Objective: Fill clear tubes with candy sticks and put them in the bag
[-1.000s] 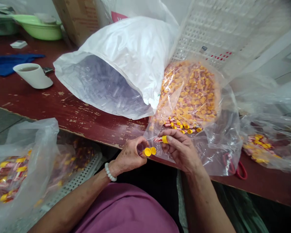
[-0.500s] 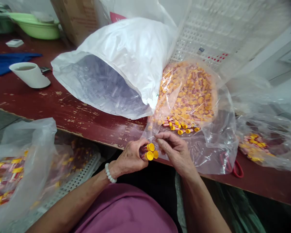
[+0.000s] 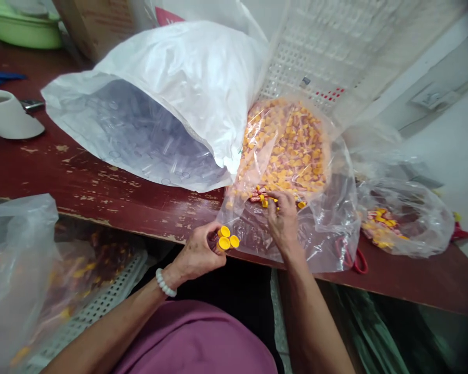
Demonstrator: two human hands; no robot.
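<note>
My left hand is closed around three small tubes with yellow caps, held in a bundle over the table's front edge; the caps point to the right and their dark red bodies are mostly hidden in the palm. My right hand reaches to the mouth of a clear plastic bag, thumb and forefinger apart over loose yellow-capped tubes. A bit of yellow shows between those fingers. Behind them the bag is filled with many such tubes with red and white bodies.
A white sack of clear empty tubes lies open on the worn red table. A white cup stands at left, a smaller clear bag at right. Red-handled scissors lie near the edge. A white crate with bagged tubes sits lower left.
My right hand has moved from beside the left hand forward to the loose tubes at the bag's mouth. My left hand keeps its three tubes. The view has turned slightly right.
</note>
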